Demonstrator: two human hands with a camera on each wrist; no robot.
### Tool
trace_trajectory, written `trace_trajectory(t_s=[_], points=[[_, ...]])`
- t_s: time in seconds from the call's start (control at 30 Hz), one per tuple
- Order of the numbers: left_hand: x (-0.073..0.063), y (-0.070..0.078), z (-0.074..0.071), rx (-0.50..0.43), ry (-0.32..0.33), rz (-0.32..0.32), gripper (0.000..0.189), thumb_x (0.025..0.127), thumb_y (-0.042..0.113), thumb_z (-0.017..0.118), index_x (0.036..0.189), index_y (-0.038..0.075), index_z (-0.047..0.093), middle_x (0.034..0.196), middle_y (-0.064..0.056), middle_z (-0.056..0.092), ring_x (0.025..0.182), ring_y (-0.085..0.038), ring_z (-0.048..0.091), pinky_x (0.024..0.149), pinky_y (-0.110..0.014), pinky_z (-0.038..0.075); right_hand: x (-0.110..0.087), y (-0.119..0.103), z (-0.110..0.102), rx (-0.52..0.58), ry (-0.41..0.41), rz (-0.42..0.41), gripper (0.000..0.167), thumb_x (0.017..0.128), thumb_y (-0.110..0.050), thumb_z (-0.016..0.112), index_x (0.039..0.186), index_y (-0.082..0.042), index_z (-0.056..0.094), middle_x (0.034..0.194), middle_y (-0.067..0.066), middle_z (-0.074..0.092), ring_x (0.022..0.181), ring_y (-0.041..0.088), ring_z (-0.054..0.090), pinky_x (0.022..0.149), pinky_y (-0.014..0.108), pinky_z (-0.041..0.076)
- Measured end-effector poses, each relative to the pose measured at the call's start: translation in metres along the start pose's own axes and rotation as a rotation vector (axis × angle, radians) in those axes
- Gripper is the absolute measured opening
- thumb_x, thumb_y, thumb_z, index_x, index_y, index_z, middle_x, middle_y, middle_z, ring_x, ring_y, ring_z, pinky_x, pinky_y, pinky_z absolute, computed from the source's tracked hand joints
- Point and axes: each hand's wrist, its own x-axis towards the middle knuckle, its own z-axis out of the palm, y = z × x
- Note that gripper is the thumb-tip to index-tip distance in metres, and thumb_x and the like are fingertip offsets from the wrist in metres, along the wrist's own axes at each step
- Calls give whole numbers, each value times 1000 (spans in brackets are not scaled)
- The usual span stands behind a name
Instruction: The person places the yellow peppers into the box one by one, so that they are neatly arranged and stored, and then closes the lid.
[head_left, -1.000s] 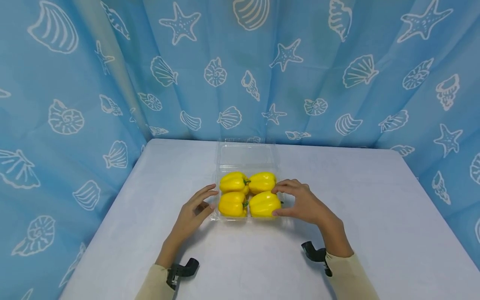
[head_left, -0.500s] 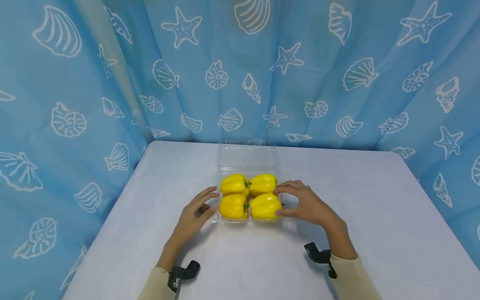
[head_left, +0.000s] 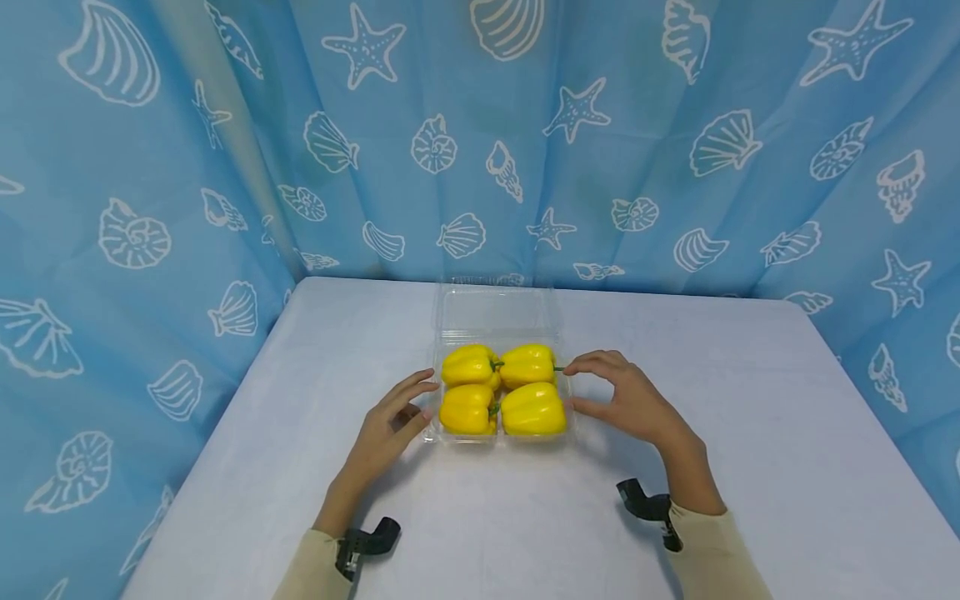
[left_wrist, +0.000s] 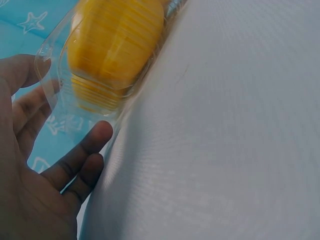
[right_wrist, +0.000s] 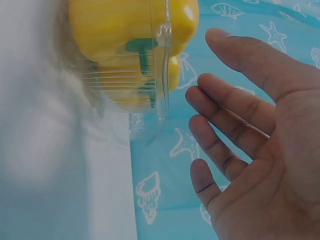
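A clear plastic clamshell box [head_left: 498, 440] sits on the table with its lid [head_left: 495, 310] laid back. Several yellow bell peppers lie inside in two rows, including a front right one [head_left: 534, 409], a back right one [head_left: 528, 365] and a front left one [head_left: 467, 410]. At the box's left rim is my left hand [head_left: 386, 433]; in the left wrist view its thumb touches the rim and its other fingers [left_wrist: 97, 134] are spread loosely. Just off the right side, my right hand [head_left: 630, 400] holds nothing, fingers relaxed. Green stems [right_wrist: 144, 57] show through the wall in the right wrist view.
A white cloth covers the table [head_left: 750, 433]. Behind and to the sides hangs a blue curtain [head_left: 637, 167] with white shells and starfish. Each wrist carries a black camera mount, such as the one on the left [head_left: 367, 542].
My right hand has let go of the front right bell pepper and moved right, just outside the box. The left hand stays at the left rim.
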Motion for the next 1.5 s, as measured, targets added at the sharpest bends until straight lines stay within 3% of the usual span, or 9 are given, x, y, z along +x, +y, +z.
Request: trace_trajectory(t_s=[0.7, 1.17, 1.27, 1.5], points=[[0, -1, 0, -8, 1, 4, 39, 100, 21, 64, 138, 20, 60, 153, 7, 44, 88, -14, 62, 78, -29, 53, 2, 11, -1, -36, 62, 42, 37, 89, -23, 78, 122, -11, 68, 127, 6, 61, 122, 32, 51, 102, 58, 42], [-2, -1, -2, 7, 4, 12, 39, 100, 19, 64, 138, 21, 60, 153, 6, 45, 90, -14, 62, 79, -30, 54, 30, 35, 18, 51, 281, 56, 31, 98, -24, 67, 124, -7, 66, 116, 8, 63, 102, 24, 57, 85, 46, 48], [-1, -1, -2, 1, 8, 27, 39, 99, 16, 64, 138, 20, 60, 153, 3, 45, 91, -14, 62, 79, -30, 54, 35, 40, 22, 81, 313, 90, 33, 100, -27, 65, 126, -6, 65, 113, 8, 62, 100, 24, 58, 84, 44, 49], [1, 0, -1, -14, 6, 57, 39, 99, 14, 63, 138, 15, 60, 153, -2, 45, 89, -17, 63, 78, -31, 54, 44, 53, 25, 144, 324, 267, 43, 102, -42, 56, 128, -9, 64, 114, 9, 65, 103, 26, 60, 88, 42, 51]])
